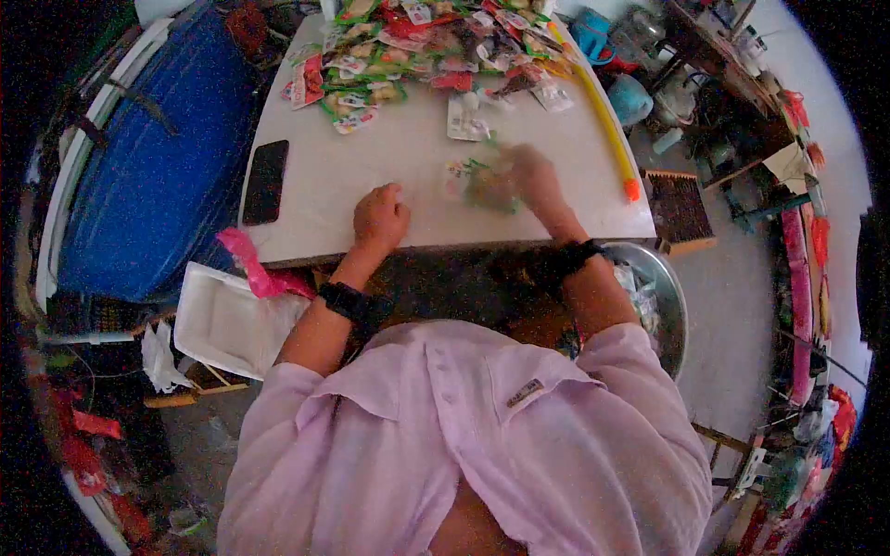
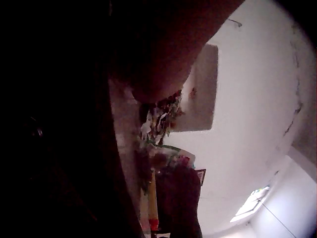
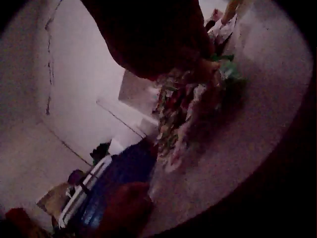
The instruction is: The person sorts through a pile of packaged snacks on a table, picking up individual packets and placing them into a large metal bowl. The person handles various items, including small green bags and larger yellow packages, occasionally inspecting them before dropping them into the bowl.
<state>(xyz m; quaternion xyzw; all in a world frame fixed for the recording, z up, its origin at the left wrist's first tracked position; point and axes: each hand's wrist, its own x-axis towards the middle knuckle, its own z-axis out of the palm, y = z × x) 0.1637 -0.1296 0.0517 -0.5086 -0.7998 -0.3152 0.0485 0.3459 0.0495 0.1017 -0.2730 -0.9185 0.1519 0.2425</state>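
Near the table's front edge, my left hand (image 1: 380, 218) rests with its fingers curled in and nothing visible between them. To its right, my right hand (image 1: 536, 183) is blurred by motion. It pinches a clear and green snack packet (image 1: 489, 188) low over the table, with the packet's left side stretching toward the middle. In the right wrist view, green wrapping (image 3: 230, 74) shows at the fingertips of the dark right hand. A white packet (image 1: 467, 119) lies just beyond, in front of a heap of snack packets (image 1: 408, 56).
A black phone (image 1: 266, 182) lies at the table's left. Along the right edge runs a yellow tube (image 1: 603, 116) with an orange end. Below the table are a white foam box (image 1: 209, 320) at left and a metal basin (image 1: 675, 310) with packets at right.
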